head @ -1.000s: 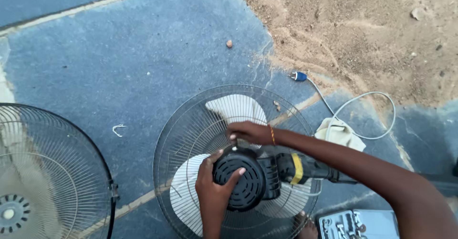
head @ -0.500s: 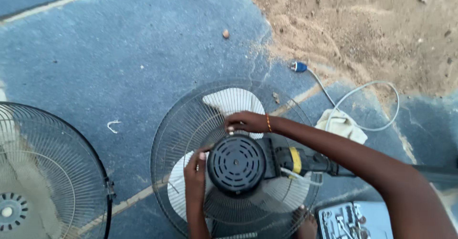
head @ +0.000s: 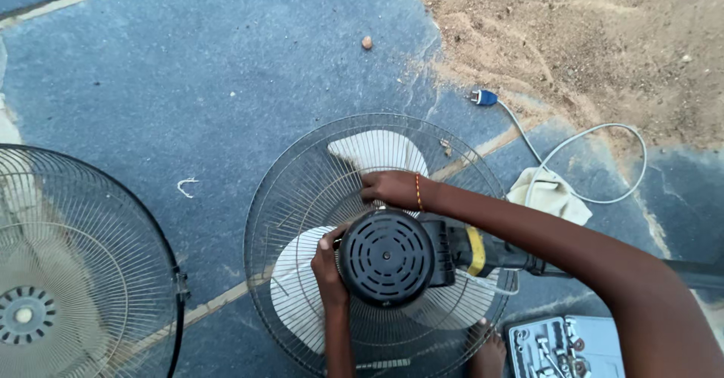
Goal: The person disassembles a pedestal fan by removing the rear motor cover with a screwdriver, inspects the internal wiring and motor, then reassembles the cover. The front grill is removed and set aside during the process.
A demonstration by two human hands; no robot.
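Blue concrete floor [head: 188,84] bears a fan's wire guard [head: 302,174], where left hand [head: 329,266] cups the black motor housing [head: 387,257] and right hand [head: 391,188] presses the grille, fingertips hidden.

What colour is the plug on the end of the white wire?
The plug is blue, lying at the sand's edge on the white cable. The head view shows it best.

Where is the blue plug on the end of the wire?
In the head view, the small blue plug lies on the ground right of centre near the top, at the edge of the sandy patch, just beyond the round wire fan guard.
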